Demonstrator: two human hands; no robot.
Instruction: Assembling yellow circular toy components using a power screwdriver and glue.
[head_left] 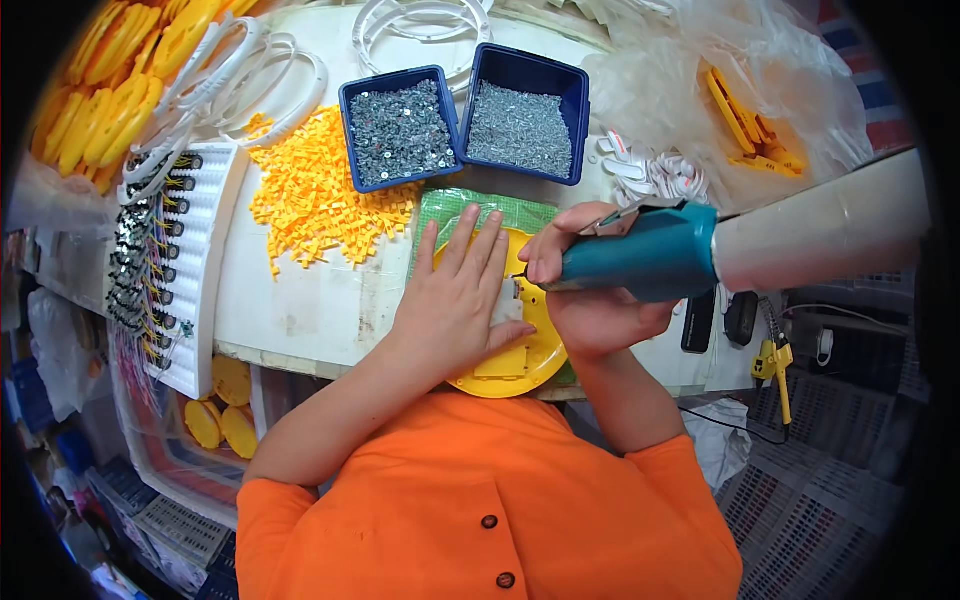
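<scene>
My left hand (455, 290) lies flat with fingers stretched over a round yellow plastic housing (550, 345), holding it against the green mat (515, 212). A small white plastic piece (507, 305) sits on the housing beside the left thumb and is partly hidden by the hand. My right hand (590, 310) is wrapped round a teal electric screwdriver (640, 250), which is tilted almost level. Its dark tip points left and meets the work at the white piece; whether a screw is under it is too small to tell.
Two blue bins (350, 130) of small metal screws stand beyond the mat. Left of them are a heap of yellow plastic bits (320, 200) and a white foam tray (205, 260) with wired parts. White pieces (655, 180) and a bag (770, 100) with yellow parts lie right.
</scene>
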